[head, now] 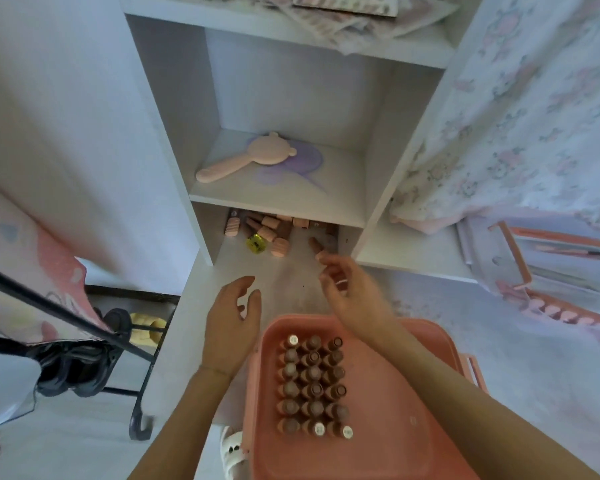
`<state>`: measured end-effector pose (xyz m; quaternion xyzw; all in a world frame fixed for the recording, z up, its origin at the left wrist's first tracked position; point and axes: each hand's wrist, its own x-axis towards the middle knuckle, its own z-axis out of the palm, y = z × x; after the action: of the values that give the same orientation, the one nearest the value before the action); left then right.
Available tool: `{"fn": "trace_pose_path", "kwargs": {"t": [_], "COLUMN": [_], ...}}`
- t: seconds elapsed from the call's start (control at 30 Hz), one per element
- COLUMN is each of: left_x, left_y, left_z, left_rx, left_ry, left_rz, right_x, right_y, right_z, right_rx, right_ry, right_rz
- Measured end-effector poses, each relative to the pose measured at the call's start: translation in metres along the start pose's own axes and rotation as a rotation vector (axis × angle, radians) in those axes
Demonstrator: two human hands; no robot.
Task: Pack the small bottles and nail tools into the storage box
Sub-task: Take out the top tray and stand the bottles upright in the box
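Much of the pile of small brown and pink bottles lying in the lowest cubby of the white laminate shelf unit is hidden under the shelf board above it, so their number cannot be told; one yellow-green faceted bottle lies among them. The salmon-pink plastic storage box is cut off at the bottom edge, and the right forearm crosses its far right corner. Inside it, ribbed brown bottles with round caps stand upright in three tight rows along its left side.

The right hand is blurred; its fingers are curled and seem to pinch something small and pale, though what it is cannot be made out. One brown bottle lies just beyond its fingertips. The left hand hovers beside the box's left rim, fingers loosely spread and slightly bent, holding nothing.

On the shelf above, a smooth pink bear-eared hand mirror rests partly on a translucent purple fan-shaped piece. At the right, an open pink-framed case is partly draped by floral cloth.
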<state>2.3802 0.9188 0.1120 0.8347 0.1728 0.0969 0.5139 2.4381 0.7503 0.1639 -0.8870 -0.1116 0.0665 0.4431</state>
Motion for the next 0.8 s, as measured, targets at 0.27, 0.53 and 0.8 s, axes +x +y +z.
{"fn": "trace_pose_path", "kwargs": {"t": [0.27,0.53,0.8], "left_x": [0.087,0.140,0.145], "left_y": [-0.033,-0.031,-0.030], "left_z": [0.032,0.061,0.060], "left_rx": [0.197,0.268,0.265], "left_ry": [-0.076,0.016,0.028], "left_rz": [-0.079,-0.358,-0.394], "right_x": [0.093,0.111,0.105], "right_y": [0.047,0.069,0.071], "right_z": [0.062,0.081,0.080], "right_rx": [-0.465,-0.884,-0.782], "right_ry": [-0.156,-0.192,-0.260], "right_rz": [0.174,0.243,0.216]}}
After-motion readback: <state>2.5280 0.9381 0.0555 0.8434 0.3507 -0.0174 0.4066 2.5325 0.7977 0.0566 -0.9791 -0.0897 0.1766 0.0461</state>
